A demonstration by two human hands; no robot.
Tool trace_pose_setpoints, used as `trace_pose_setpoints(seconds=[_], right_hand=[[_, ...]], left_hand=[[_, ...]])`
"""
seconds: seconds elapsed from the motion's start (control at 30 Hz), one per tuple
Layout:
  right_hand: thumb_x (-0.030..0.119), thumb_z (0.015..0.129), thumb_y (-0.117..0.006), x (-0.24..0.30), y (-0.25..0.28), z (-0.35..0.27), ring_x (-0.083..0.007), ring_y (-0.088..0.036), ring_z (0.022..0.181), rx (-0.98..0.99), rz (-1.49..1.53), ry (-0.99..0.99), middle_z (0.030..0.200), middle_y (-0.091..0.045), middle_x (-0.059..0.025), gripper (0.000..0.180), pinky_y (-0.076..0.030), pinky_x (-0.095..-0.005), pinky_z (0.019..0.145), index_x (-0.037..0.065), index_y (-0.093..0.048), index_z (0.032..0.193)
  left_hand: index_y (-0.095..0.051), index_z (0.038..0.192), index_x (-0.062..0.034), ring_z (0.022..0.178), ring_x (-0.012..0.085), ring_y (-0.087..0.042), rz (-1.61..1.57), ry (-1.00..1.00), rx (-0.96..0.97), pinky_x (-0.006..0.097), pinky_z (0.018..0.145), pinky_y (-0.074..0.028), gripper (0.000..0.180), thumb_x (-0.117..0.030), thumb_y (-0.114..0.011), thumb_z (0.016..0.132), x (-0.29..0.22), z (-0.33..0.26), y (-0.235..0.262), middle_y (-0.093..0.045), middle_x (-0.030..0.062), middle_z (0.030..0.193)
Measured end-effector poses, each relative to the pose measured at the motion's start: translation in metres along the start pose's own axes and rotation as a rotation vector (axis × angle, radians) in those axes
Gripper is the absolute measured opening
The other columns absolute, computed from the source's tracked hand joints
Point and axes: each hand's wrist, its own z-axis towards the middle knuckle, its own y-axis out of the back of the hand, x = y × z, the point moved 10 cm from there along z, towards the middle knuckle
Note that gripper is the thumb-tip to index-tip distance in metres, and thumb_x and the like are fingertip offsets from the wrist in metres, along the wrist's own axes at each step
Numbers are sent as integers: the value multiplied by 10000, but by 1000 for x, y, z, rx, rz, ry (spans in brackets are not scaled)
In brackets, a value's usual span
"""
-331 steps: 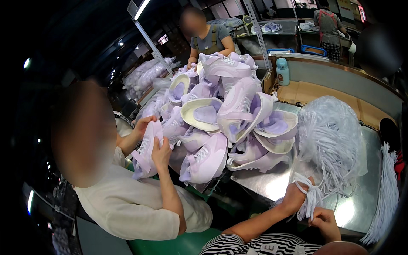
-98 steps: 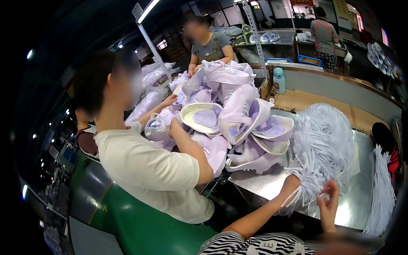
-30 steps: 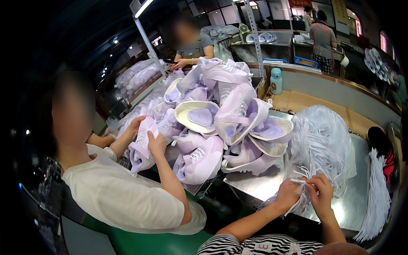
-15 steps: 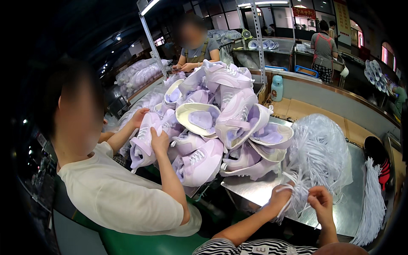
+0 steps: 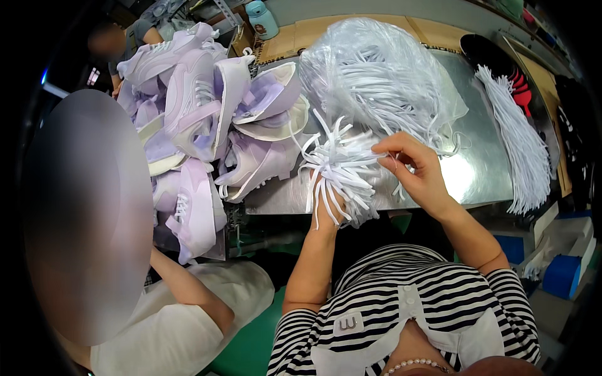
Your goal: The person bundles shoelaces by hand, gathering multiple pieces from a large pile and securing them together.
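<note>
L hand [image 5: 328, 203] is gripping a bunch of white shoelaces [image 5: 338, 166], fist clenched round the middle so the ends are fanning out above & below the fingers; R hand [image 5: 419, 168] is pinching one lace at the bunch's right edge, thumb & forefinger closed on it, other fingers curled. Bunch is sitting over the near edge of the metal worktop [image 5: 483, 169], just in front of the big clear plastic bag of laces [image 5: 376, 75], which is lying open on the top; a second hank of white laces [image 5: 517, 147] is draping off the right side w/ a red-and-black item beyond it.

Left of the bag, a heap of lilac & white sneakers [image 5: 207, 119] is piling up; a co-worker in a pale top [image 5: 182, 326] is sitting at the left, arm reaching toward the heap.

Risk, as a judgement: the laces are looking tangled where they cross, so pulling one out sideways could drag neighbours w/ it; loose ends are hanging past the worktop edge, so any slack in the L grip could be dropping laces to the floor; the bag's mouth is close, so a snag there could be tipping more out.
</note>
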Motion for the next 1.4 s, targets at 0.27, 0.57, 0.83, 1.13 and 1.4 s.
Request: trace_pose_setpoints(seconds=[0.27, 0.57, 0.83, 1.13, 1.4], right_hand=[[29, 897, -619, -17, -13, 10, -82, -592, 881, -21, 447, -172, 986, -634, -12, 152, -472, -222, 815, 3, -628, 1046], [61, 898, -642, -30, -12, 16, -32, -508, 746, 50, 469, -263, 838, -587, 34, 63, -419, -203, 668, 33, -620, 950], [112, 870, -685, -30, -17, -3, -29, -444, 645, 135, 176, -270, 728, -532, 58, 112, -346, -200, 575, 44, -596, 862], [56, 875, -630, -22, -12, -4, -38, -441, 652, 61, 397, -105, 896, -520, 13, 71, -333, -189, 549, 64, -560, 870], [30, 825, -685, -34, -3, -5, -22, -441, 602, -21, 375, -175, 681, -527, 56, 91, -323, -191, 546, 50, -604, 787]], left_hand=[[-556, 1259, -9, 943, 198, -667, -183, 128, 99, 315, 770, -579, 360, -185, -593, 947, 15, -2, -5, -655, 108, 1090], [-584, 1225, -13, 876, 195, -678, -212, 175, 87, 310, 728, -582, 334, -192, -592, 944, 32, 4, -7, -668, 104, 1035], [-603, 1208, -28, 1088, 207, -600, 810, -442, 355, 338, 968, -473, 351, -121, -608, 869, 8, -2, -11, -630, 106, 1186], [-616, 1122, -48, 909, 115, -627, 31, -26, 275, 256, 765, -518, 218, -90, -611, 908, 66, 39, 10, -655, 36, 1002], [-597, 1147, -52, 906, 118, -620, -152, 46, 290, 261, 778, -512, 216, -122, -578, 944, 120, 42, 13, -641, 28, 1008]])
